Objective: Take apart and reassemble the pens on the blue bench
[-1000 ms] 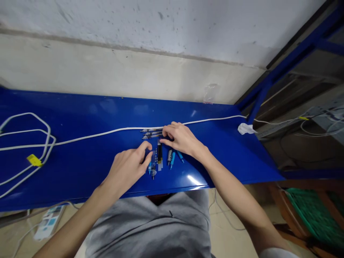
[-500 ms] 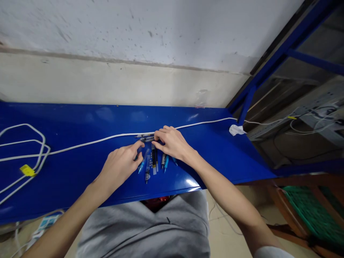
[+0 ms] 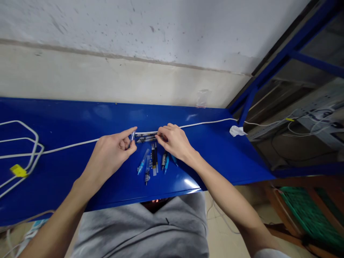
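Note:
My left hand pinches a clear pen part between thumb and forefinger, just left of several dark, clear-barrelled pens lying along the white cable. The fingers of my right hand are closed at the right end of those pens; its fingertips partly hide what they touch. Below, a clear and light-blue pen part, a clear and black one and dark refills lie side by side on the blue table. Grey and blue pen parts rest under my right wrist.
A white cable crosses the blue table and loops at the left beside a yellow tag. Crumpled white tissue lies at the right. A small clear bag is at the wall, and a blue metal frame stands at right.
My left hand has moved left and up, and a clear pen part now shows in its pinch. My right hand has shifted slightly right, uncovering more of the pens.

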`<state>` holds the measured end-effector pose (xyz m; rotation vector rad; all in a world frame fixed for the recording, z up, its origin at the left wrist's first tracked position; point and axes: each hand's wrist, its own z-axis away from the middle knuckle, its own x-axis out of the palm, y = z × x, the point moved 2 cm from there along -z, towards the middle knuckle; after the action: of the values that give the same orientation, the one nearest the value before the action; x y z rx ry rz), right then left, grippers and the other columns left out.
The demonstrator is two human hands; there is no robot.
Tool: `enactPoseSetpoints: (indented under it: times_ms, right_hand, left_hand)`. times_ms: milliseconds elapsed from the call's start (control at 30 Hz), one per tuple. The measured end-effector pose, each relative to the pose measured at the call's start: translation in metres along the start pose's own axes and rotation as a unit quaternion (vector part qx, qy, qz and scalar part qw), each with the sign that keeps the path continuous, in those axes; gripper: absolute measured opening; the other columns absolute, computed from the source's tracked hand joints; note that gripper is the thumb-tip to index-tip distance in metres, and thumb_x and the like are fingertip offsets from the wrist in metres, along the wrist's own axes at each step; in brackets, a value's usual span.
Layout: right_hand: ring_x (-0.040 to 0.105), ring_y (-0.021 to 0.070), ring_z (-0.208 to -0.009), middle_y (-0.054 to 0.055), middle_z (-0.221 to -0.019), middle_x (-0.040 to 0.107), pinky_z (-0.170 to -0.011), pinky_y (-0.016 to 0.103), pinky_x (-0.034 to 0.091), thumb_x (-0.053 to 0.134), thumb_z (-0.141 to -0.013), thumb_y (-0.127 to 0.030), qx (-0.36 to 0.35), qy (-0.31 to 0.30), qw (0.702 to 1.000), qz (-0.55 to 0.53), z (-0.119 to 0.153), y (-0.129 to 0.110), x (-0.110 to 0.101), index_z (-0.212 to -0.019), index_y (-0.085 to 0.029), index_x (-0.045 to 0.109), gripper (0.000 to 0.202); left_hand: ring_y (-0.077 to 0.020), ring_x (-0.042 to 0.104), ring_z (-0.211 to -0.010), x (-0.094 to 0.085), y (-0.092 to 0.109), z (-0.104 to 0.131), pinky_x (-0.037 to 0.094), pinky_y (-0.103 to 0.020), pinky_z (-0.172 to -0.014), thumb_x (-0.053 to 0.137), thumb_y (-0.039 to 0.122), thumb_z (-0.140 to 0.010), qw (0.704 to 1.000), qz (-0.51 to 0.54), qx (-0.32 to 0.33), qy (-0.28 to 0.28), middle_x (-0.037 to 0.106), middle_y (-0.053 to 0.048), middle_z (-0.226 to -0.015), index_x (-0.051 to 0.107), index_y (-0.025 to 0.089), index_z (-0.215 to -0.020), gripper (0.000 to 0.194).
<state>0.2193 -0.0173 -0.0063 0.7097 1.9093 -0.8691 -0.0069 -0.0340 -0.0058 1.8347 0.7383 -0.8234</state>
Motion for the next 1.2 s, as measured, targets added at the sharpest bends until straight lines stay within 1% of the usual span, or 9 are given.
enactPoseSetpoints:
  times_ms: [100,233,367,500,667,833,967,1100,1200]
  right_hand:
    - [0.047,0.0172,-0.076,0.001,-0.076,0.063,-0.075,0.031,0.033,0.052,-0.104,-0.024,0.009,0.001,1.000,-0.008,0.000,-0.001,0.000,-0.085,-0.019,0.059,0.020]
    - [0.048,0.0165,-0.075,0.001,-0.075,0.063,-0.073,0.029,0.032,0.056,-0.102,-0.023,0.031,0.000,0.999,-0.031,0.000,-0.004,-0.002,-0.088,-0.018,0.062,0.016]
    - [0.052,0.0150,-0.073,0.000,-0.072,0.064,-0.068,0.027,0.032,0.059,-0.100,-0.027,0.087,-0.023,0.991,-0.095,-0.001,-0.004,-0.007,-0.091,-0.018,0.069,0.016]
    - [0.052,0.0106,-0.062,-0.002,-0.069,0.066,-0.062,0.025,0.031,0.063,-0.097,-0.030,0.147,-0.089,0.972,-0.162,0.002,-0.002,-0.010,-0.083,-0.019,0.072,0.020]
    - [0.052,0.0120,-0.062,-0.001,-0.069,0.066,-0.060,0.027,0.027,0.069,-0.092,-0.030,0.196,-0.120,0.970,-0.075,0.004,-0.004,-0.009,-0.075,-0.020,0.068,0.020]
    - [0.062,0.0172,-0.074,0.002,-0.079,0.071,-0.062,0.029,0.028,0.062,-0.098,-0.035,0.166,-0.150,0.974,-0.014,0.003,-0.016,0.004,-0.079,-0.021,0.063,0.023]
    - [0.068,0.0207,-0.083,0.004,-0.088,0.074,-0.066,0.030,0.034,0.056,-0.100,-0.031,0.156,-0.170,0.972,0.042,0.001,-0.022,0.010,-0.090,-0.021,0.064,0.017]
    - [0.072,0.0250,-0.091,0.009,-0.095,0.076,-0.072,0.032,0.044,0.049,-0.101,-0.030,0.165,-0.187,0.964,0.093,-0.002,-0.029,0.009,-0.096,-0.020,0.067,0.021]
    - [0.074,0.0278,-0.094,0.013,-0.099,0.077,-0.077,0.034,0.050,0.047,-0.101,-0.029,0.174,-0.199,0.956,0.128,-0.004,-0.035,0.009,-0.101,-0.017,0.069,0.025]
  left_hand:
    - [-0.0101,0.056,-0.054,-0.012,0.013,-0.015,0.049,-0.025,-0.062,0.064,0.027,-0.087,0.997,0.039,0.023,0.066,0.063,0.005,-0.068,0.072,0.026,-0.126,0.040]
    - [-0.0101,0.058,-0.056,-0.020,0.029,-0.041,0.051,-0.023,-0.060,0.065,0.023,-0.085,0.986,0.097,0.066,0.114,0.064,0.004,-0.070,0.071,0.022,-0.124,0.039]
    - [-0.0090,0.055,-0.056,-0.004,0.023,-0.056,0.049,-0.022,-0.059,0.063,0.020,-0.086,0.978,0.120,0.130,0.110,0.063,0.004,-0.071,0.069,0.019,-0.124,0.039]
    - [-0.0070,0.049,-0.055,0.017,0.012,-0.052,0.047,-0.020,-0.059,0.060,0.016,-0.086,0.977,0.110,0.165,0.075,0.060,0.005,-0.072,0.067,0.019,-0.125,0.040]
    - [-0.0060,0.045,-0.053,0.028,0.011,-0.042,0.044,-0.019,-0.056,0.060,0.013,-0.085,0.974,0.144,0.147,0.091,0.057,0.006,-0.073,0.064,0.018,-0.126,0.042]
    - [-0.0055,0.043,-0.052,0.035,0.006,-0.040,0.043,-0.018,-0.056,0.059,0.010,-0.083,0.973,0.160,0.142,0.083,0.055,0.007,-0.071,0.063,0.019,-0.127,0.045]
    - [-0.0059,0.044,-0.053,0.038,0.002,-0.042,0.043,-0.019,-0.056,0.059,0.012,-0.083,0.969,0.194,0.133,0.071,0.056,0.006,-0.073,0.064,0.019,-0.130,0.048]
    - [-0.0055,0.040,-0.052,0.039,0.001,-0.042,0.043,-0.020,-0.055,0.059,0.013,-0.083,0.962,0.229,0.126,0.073,0.053,0.007,-0.071,0.063,0.017,-0.137,0.053]
    - [-0.0057,0.039,-0.052,0.041,0.000,-0.042,0.042,-0.020,-0.056,0.059,0.013,-0.083,0.960,0.238,0.127,0.075,0.053,0.007,-0.071,0.066,0.017,-0.133,0.051]
